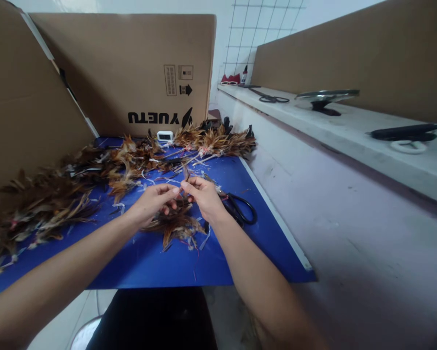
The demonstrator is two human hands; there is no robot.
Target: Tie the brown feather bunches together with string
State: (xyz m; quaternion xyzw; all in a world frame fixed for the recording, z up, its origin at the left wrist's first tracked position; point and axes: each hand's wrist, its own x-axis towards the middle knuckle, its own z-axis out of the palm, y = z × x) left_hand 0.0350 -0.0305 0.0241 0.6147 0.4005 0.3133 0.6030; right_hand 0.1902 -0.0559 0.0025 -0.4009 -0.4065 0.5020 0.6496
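Observation:
Above the blue tabletop (218, 257), my left hand (159, 200) and my right hand (202, 194) come close together, thumbs and forefingers pinched. Between my right fingertips stands a small brown feather (185, 172). My left fingertips pinch at the same spot, and its lower part is hidden by the fingers. Under my hands lies a small pile of brown feathers (180, 227) with pale quill ends. Black-handled scissors (245, 210) rest just right of my right wrist, partly covered by it.
Bunches of brown feathers (58, 209) spread along the left and back. A small white digital display (165, 136) stands among them. Cardboard panels (131, 73) wall the left and back. On the right ledge (287, 109) are more scissors (271, 98), a round stand (325, 99) and a black tool (404, 131).

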